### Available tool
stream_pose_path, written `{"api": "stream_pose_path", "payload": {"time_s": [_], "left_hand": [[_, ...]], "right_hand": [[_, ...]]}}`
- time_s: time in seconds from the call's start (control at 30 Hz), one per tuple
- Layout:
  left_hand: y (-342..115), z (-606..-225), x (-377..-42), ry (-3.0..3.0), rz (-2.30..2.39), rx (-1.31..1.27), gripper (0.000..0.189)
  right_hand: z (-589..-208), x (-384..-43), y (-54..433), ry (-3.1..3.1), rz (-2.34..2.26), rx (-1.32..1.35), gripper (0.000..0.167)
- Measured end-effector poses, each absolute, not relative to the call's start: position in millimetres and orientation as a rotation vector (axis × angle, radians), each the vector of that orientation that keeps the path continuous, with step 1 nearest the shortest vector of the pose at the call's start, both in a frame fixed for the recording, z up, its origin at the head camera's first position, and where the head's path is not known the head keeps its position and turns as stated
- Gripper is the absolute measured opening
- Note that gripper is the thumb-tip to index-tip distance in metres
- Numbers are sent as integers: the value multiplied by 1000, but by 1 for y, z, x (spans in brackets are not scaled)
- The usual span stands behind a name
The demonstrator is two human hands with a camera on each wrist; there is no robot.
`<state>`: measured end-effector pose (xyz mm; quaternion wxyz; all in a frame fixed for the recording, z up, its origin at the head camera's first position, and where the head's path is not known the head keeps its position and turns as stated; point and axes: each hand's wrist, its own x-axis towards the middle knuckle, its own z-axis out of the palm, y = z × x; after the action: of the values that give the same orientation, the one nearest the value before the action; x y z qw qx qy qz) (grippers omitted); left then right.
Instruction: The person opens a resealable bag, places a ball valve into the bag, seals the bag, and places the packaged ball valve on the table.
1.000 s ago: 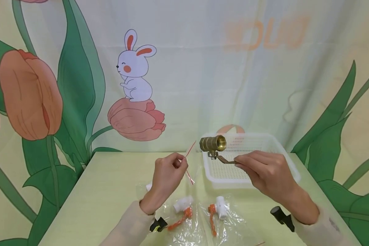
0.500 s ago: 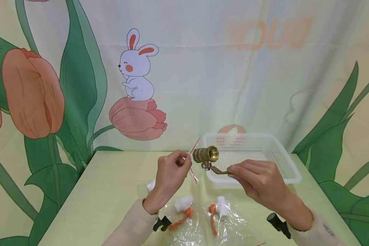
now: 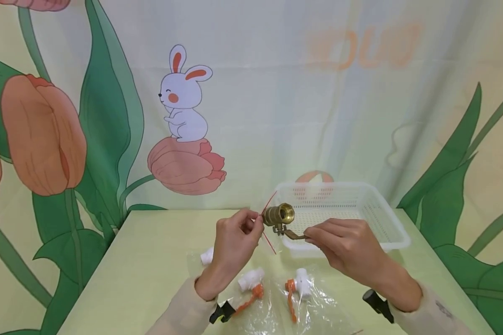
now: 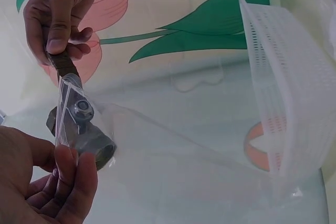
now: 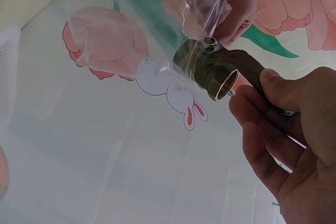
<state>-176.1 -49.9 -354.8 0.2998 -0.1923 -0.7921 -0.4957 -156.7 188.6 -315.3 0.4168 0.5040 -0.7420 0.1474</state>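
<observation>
My right hand (image 3: 352,249) pinches the lever handle of a brass ball valve (image 3: 278,216) and holds it up above the table. The valve lies sideways, with one threaded opening facing right. My left hand (image 3: 236,239) pinches a clear zip bag (image 5: 115,35) near its red-striped mouth. In the right wrist view, the bag hangs away from the hand and its mouth edge overlaps the valve body (image 5: 202,66). Through the film, the left wrist view shows the lever nut (image 4: 83,107). Whether the valve is inside the bag or behind it, I cannot tell.
A white perforated basket (image 3: 391,223) stands at the table's back right. Nearer me lie clear bags holding white valves with orange handles, one left (image 3: 251,279) and one right (image 3: 302,281). Another white fitting (image 3: 207,256) shows partly behind my left forearm. A printed curtain hangs behind.
My right hand has brought the valve left and down to the bag's mouth. My left hand has shifted slightly right, and the red-striped edges have spread apart.
</observation>
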Motion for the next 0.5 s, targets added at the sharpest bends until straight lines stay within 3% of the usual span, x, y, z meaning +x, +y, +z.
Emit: {"api": "stream_pose_path", "payload": {"time_s": [0.27, 0.5], "left_hand": [[-47, -356, -171, -2083, -1311, -573, 8], [-42, -356, -166, -2061, -1294, -629, 10]], "right_hand": [[-323, -161, 184, -1973, 336, 1260, 27], [-325, -167, 176, -1965, 297, 1255, 6]]}}
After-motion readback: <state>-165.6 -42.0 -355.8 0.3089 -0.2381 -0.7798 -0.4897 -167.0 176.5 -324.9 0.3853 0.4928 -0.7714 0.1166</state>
